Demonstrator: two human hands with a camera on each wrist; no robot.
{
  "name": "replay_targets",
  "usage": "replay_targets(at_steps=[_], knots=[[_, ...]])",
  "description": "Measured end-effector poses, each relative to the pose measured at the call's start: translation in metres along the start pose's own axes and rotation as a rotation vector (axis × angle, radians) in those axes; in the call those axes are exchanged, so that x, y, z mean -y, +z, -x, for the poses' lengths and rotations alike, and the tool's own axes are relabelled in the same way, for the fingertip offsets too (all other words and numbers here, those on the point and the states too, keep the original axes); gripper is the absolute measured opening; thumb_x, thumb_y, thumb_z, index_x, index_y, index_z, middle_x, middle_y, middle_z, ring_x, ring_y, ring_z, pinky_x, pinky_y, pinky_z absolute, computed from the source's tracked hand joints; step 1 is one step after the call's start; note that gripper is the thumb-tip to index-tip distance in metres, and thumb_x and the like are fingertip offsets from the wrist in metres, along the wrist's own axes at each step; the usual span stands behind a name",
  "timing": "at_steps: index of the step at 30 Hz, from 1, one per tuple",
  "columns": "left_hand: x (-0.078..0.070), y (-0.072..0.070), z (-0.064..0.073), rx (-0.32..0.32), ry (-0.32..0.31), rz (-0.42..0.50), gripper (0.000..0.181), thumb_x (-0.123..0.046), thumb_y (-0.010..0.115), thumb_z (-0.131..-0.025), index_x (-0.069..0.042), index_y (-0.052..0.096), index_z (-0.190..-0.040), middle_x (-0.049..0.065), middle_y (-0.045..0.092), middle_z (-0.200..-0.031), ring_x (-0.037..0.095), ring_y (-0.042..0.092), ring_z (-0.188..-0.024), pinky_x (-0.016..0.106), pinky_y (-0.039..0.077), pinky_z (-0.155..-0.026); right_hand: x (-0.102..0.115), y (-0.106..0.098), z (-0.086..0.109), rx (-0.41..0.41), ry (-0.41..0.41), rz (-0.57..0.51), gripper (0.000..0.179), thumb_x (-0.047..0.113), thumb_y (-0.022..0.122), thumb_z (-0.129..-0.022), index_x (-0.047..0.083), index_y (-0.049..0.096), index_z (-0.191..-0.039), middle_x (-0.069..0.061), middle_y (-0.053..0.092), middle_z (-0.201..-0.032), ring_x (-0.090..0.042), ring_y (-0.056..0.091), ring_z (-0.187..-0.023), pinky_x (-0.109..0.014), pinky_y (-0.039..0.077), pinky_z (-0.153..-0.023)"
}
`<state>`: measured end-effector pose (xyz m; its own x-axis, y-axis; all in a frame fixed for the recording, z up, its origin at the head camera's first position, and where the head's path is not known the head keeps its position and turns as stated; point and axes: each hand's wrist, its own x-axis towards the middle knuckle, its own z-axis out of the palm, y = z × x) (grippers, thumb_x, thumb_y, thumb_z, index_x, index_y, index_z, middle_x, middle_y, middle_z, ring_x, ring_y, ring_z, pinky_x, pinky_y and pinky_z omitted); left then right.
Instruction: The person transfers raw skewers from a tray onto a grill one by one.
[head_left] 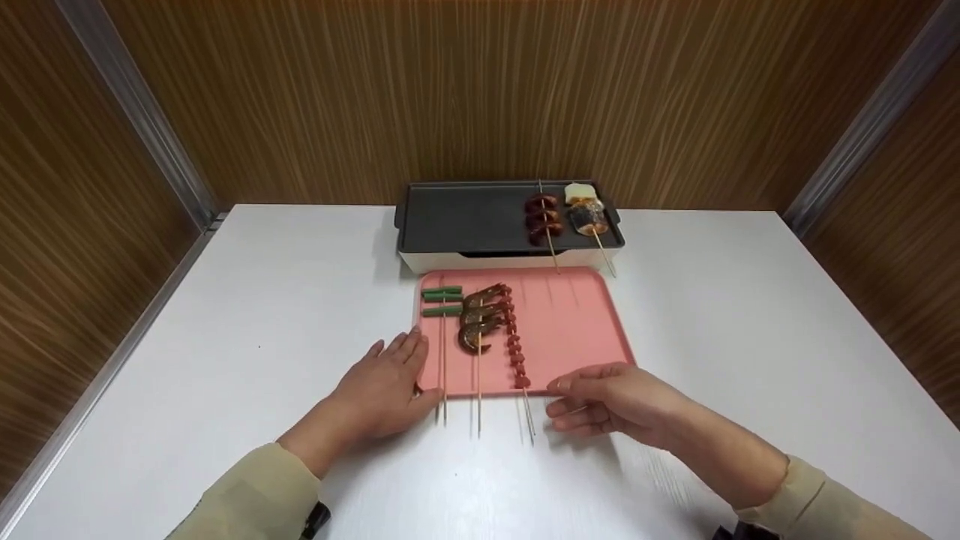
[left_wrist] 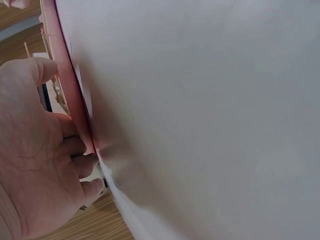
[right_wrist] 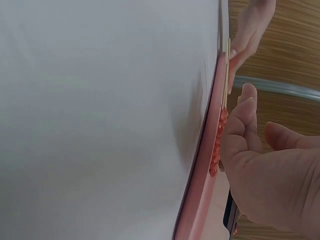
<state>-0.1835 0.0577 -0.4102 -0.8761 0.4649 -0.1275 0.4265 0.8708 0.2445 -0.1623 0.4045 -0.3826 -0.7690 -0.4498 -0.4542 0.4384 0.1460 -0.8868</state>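
Note:
A pink tray [head_left: 574, 330] lies on the white table. On its left half rest skewers with green pieces [head_left: 442, 310], a shrimp skewer [head_left: 480, 319] and a skewer of small red pieces [head_left: 514, 349], their sticks jutting over the front edge. My left hand [head_left: 382, 394] touches the tray's left side with fingers extended, its thumb near the green skewers' sticks; the left wrist view shows the fingers against the rim [left_wrist: 75, 95]. By the front right corner is my right hand [head_left: 622, 401], fingers loosely bent, nothing held; the red skewer [right_wrist: 218, 145] lies beside it.
Behind the tray stands a dark griddle [head_left: 465, 214] on a white base. At its right end lie a dark reddish-brown skewer [head_left: 541, 219] and a skewer with a white and a browned piece [head_left: 589, 217]. Wood-grain panels [head_left: 480, 90] enclose the table.

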Motion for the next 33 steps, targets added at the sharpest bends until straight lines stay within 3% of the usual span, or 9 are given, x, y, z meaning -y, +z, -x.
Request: replay_targets(at_steps=[13,33], knots=[[0.0,0.001,0.001,-0.01,0.001,0.002,0.083,-0.054,0.046,-0.108,0.009,0.032,-0.162,0.023,0.025,-0.171,0.039,0.025,-0.159,0.057,0.02,-0.128,-0.009,0.017,0.0,0.01,0.042,-0.022,0.035,0.015,0.06,-0.108,-0.01,0.065,-0.132,-0.021,0.078,-0.111,-0.024,0.08,-0.093,-0.042,0.063,-0.089],[0.002,0.002,0.0,-0.011,0.012,0.009,0.084,-0.053,0.046,-0.108,0.009,0.032,-0.162,0.024,0.024,-0.171,0.039,0.024,-0.159,0.057,0.019,-0.128,-0.017,0.027,-0.01,0.036,0.067,-0.054,0.033,0.016,0.061,-0.108,-0.009,0.064,-0.129,-0.023,0.077,-0.11,-0.023,0.08,-0.09,-0.037,0.065,-0.08]])
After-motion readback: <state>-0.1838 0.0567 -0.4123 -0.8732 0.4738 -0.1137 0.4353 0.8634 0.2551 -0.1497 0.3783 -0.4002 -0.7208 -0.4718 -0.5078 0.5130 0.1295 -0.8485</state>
